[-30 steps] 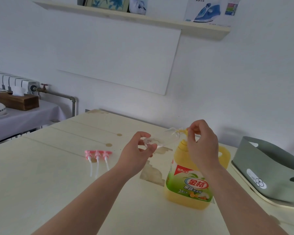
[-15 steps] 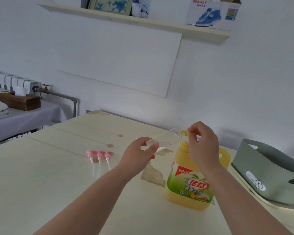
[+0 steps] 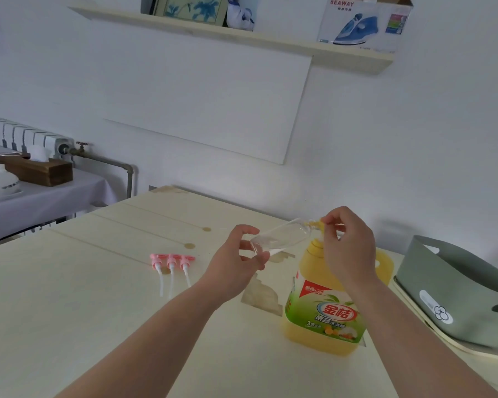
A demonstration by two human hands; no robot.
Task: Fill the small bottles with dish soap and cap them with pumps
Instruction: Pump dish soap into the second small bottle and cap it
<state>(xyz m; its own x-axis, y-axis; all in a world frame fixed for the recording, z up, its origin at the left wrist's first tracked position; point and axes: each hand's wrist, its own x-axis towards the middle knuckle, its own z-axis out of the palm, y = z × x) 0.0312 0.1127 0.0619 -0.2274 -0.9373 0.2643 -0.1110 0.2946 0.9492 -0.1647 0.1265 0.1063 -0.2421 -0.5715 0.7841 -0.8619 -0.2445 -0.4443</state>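
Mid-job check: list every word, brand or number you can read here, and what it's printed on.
"SEAWAY": iron box on the shelf.
"金桔": dish soap jug, front label.
"3倍": same label, lower left.
Too small or blurred: the other print on both, and the sticker on the grey basket.

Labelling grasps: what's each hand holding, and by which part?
Left hand grips the clear small bottle by its base end; right hand pinches a small yellow piece at its neck. Piece's identity unclear.
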